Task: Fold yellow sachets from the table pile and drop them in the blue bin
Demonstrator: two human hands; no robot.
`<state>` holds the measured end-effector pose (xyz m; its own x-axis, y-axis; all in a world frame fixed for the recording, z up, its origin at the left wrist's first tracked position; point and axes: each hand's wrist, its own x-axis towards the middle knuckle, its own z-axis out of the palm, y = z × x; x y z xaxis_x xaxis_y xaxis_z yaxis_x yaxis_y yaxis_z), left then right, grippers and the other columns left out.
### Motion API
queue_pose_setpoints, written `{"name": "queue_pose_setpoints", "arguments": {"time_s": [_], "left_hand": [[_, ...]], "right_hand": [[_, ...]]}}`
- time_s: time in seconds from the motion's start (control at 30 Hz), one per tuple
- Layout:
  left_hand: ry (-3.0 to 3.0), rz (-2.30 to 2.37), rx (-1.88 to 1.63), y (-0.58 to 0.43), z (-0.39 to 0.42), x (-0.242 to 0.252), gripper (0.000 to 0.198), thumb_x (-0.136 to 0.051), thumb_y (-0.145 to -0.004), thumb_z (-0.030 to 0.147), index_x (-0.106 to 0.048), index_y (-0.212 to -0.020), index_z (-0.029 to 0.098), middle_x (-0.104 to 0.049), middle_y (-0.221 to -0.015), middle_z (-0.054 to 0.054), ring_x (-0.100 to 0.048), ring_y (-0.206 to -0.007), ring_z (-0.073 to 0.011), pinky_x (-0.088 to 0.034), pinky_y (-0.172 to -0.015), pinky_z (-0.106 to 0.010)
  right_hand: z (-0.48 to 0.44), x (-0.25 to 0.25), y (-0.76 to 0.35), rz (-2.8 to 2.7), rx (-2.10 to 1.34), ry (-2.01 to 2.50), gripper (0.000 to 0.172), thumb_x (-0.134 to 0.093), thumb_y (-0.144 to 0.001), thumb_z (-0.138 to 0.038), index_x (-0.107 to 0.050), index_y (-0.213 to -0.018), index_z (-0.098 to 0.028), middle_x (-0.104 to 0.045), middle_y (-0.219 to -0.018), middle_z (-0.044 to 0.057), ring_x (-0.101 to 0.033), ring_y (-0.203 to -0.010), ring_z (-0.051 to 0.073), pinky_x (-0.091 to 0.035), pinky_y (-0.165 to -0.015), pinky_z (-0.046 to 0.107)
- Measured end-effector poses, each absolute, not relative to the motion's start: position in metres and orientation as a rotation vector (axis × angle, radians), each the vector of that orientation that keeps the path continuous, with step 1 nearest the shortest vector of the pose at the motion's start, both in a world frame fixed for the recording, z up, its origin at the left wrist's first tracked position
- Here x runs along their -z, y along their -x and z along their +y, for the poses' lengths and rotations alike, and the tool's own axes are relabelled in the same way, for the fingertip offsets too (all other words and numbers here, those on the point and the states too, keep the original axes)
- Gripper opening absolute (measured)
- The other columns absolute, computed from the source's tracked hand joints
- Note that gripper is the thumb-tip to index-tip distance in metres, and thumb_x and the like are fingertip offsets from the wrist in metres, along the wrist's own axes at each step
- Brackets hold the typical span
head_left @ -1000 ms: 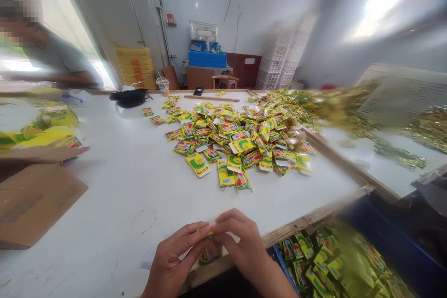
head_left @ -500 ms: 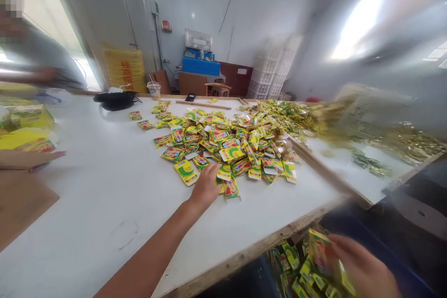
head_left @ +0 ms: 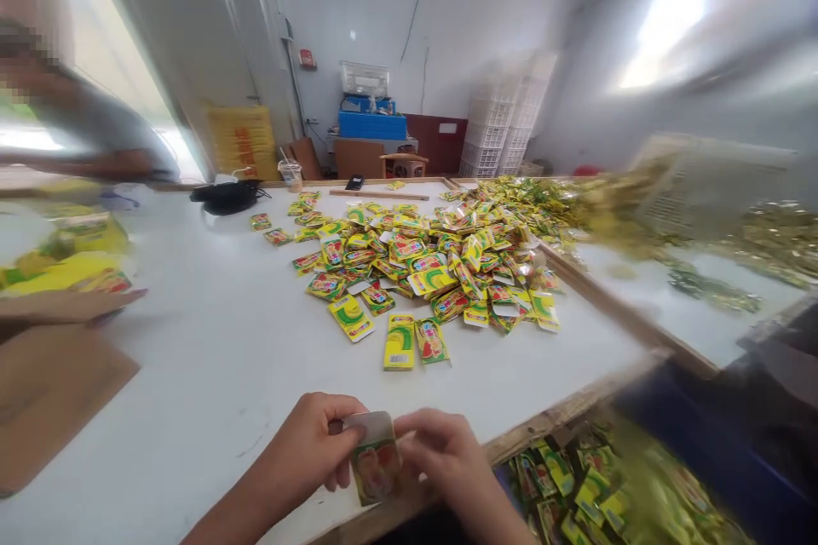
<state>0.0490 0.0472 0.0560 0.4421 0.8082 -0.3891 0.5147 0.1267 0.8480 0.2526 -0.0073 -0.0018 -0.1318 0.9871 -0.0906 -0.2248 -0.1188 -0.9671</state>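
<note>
Low over the table's front edge, my left hand [head_left: 323, 443] pinches a small yellow-green flat carton [head_left: 376, 464] between thumb and fingers. Its pale end flap stands up, and red fruit is printed on its face. At the carton's right edge is my right hand [head_left: 444, 447], its fingers bent and apart; whether the fingertips touch the carton I cannot tell. Beyond both hands lies a large pile of like cartons [head_left: 428, 264]. A yellow carton with a barcode [head_left: 400, 343] and a red-fruit carton [head_left: 433, 341] lie closest to my hands.
Below the table edge at right, a blue bin [head_left: 696, 434] holds many cartons. A wooden strip [head_left: 594, 298] divides the white table [head_left: 210, 341]; shiny packets [head_left: 530, 200] lie beyond. Brown cardboard [head_left: 57, 400] and a black bag [head_left: 230, 196] are at left. A person [head_left: 83, 119] is at far left.
My left hand has drawn back from the pile with a carton. My right hand has come up from the bin to the carton, and the cartons it held are gone from it.
</note>
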Motion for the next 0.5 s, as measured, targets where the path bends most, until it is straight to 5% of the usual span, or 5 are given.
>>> {"name": "queue_pose_setpoints", "arguments": {"time_s": [0.13, 0.23, 0.5], "left_hand": [[-1.152, 1.03, -0.52, -0.035, 0.034, -0.045, 0.039, -0.065, -0.084, 0.04, -0.072, -0.11, 0.013, -0.073, -0.073, -0.007, -0.062, -0.063, -0.017, -0.047, -0.059, -0.026], [-0.931, 0.939, -0.582, -0.032, 0.031, -0.037, 0.037, -0.071, -0.081, 0.039, -0.074, -0.107, 0.013, -0.074, -0.082, -0.009, -0.061, -0.074, -0.0178, -0.047, -0.068, -0.026], [-0.797, 0.969, -0.603, -0.046, 0.029, -0.029, 0.025, -0.082, -0.066, 0.034, -0.077, -0.079, 0.014, -0.066, -0.065, -0.003, -0.044, -0.05, -0.0069, -0.03, -0.045, -0.017]], "right_hand": [[0.001, 0.015, -0.237, -0.947, -1.704, 0.895, 0.036, -0.08, -0.071, -0.042, -0.072, -0.089, -0.012, -0.064, -0.061, 0.002, -0.055, -0.047, 0.011, -0.043, -0.048, 0.021], [0.003, 0.012, -0.244, -0.946, -1.721, 0.876, 0.034, -0.079, -0.073, -0.041, -0.073, -0.083, -0.009, -0.064, -0.061, 0.004, -0.056, -0.048, 0.011, -0.044, -0.049, 0.022], [0.005, 0.011, -0.243, -0.921, -1.641, 0.857, 0.032, -0.087, -0.062, -0.035, -0.074, -0.077, -0.01, -0.066, -0.059, 0.004, -0.058, -0.05, 0.012, -0.045, -0.052, 0.022]]}}
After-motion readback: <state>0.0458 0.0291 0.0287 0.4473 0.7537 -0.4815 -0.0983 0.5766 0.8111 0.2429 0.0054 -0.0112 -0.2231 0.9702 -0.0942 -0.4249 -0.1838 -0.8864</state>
